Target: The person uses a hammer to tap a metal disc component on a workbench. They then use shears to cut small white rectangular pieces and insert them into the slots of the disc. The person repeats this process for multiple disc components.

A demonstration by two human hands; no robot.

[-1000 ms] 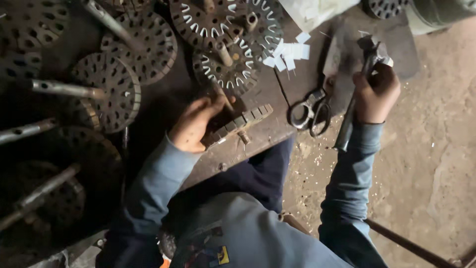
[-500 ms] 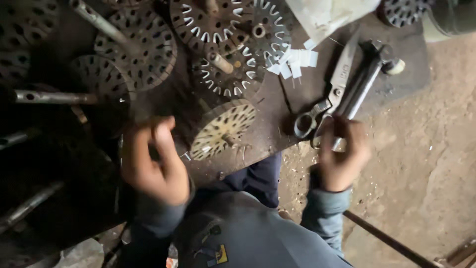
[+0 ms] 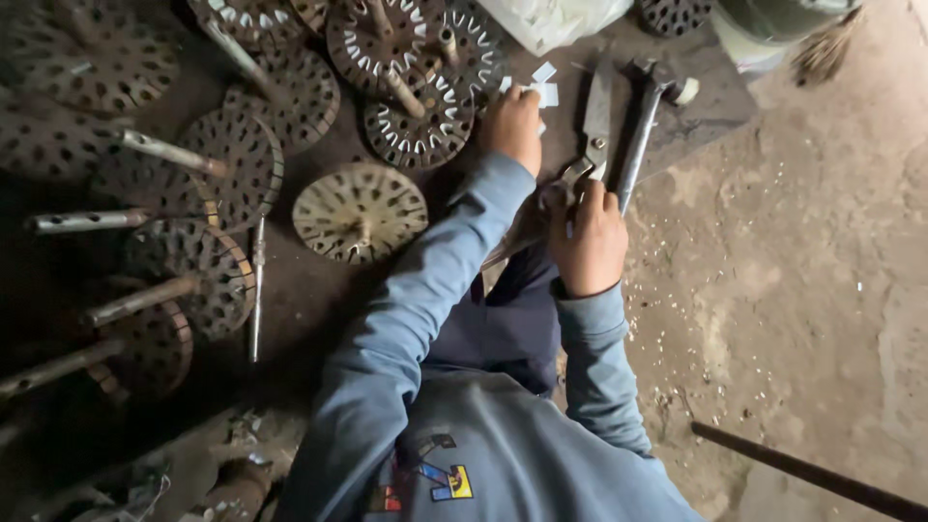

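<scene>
While the left hand [image 3: 514, 126] pinches white paper slips [image 3: 541, 85] beside the shears [image 3: 592, 135], the right hand [image 3: 590, 237], closed on their handles, should hold them steady.

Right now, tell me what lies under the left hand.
The left hand rests on small white paper slips on the dark board; a few stick out beyond the fingers. How many lie beneath the palm is hidden.

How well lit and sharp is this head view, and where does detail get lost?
Head view: sharp at centre, both the left hand on the white paper slips and the right hand at the scissors read clearly; the pale slotted disc is well lit; the left side falls into deep shadow, where rotor discs nearly vanish; no glare, slight wide-angle bend at the edges.
</scene>
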